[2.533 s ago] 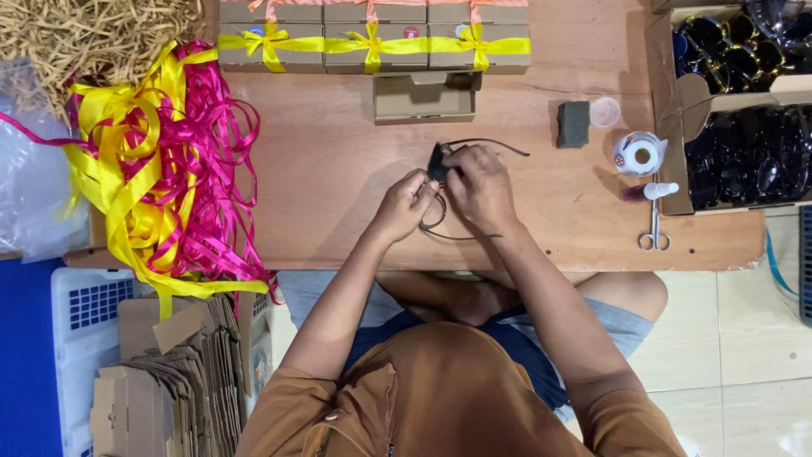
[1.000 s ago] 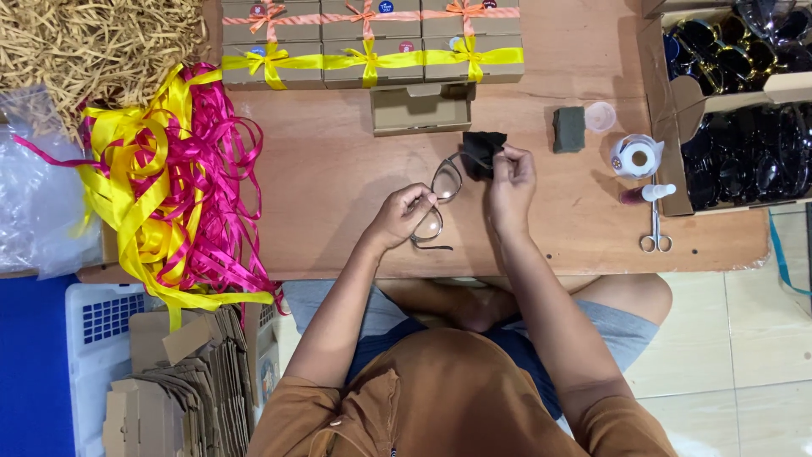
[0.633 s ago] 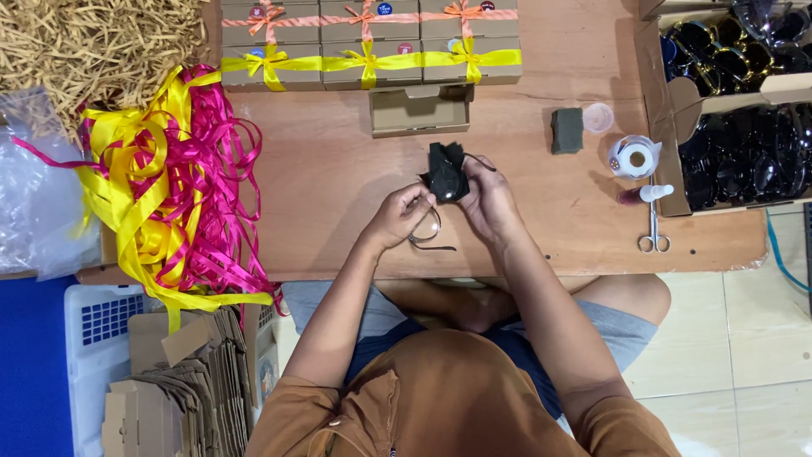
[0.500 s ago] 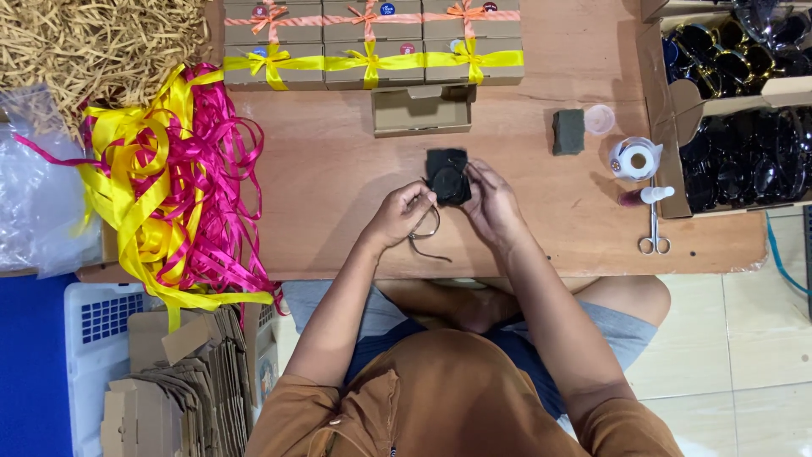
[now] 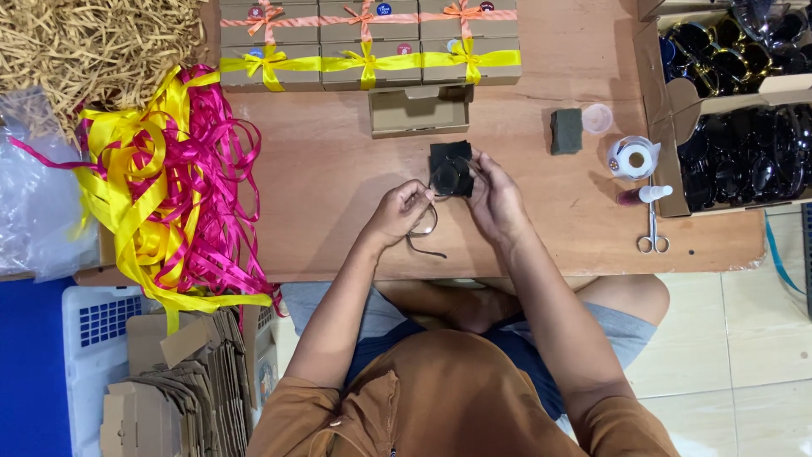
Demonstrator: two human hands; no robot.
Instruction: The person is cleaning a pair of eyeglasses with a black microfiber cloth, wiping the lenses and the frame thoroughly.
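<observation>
A pair of thin-framed glasses (image 5: 429, 213) is held over the wooden table (image 5: 321, 178) between both hands. My left hand (image 5: 397, 211) pinches the frame at its left side. My right hand (image 5: 495, 199) holds a black cloth (image 5: 450, 166) against the lens at the right. An open brown cardboard box (image 5: 419, 110) lies just beyond the cloth. One temple arm of the glasses hangs down toward the table's near edge.
Closed boxes tied with yellow and orange ribbon (image 5: 368, 38) line the far edge. A heap of yellow and pink ribbon (image 5: 161, 186) lies left, straw filler (image 5: 93, 42) beyond it. Right: dark sponge (image 5: 566, 130), small bottle (image 5: 633, 157), scissors (image 5: 654, 228), carton of sunglasses (image 5: 744, 152). Flat cardboard blanks (image 5: 169, 381) lie below left.
My right hand lifted the black cloth away to the right, then brought it back onto the glasses' lens. My left hand has kept hold of the frame throughout.
</observation>
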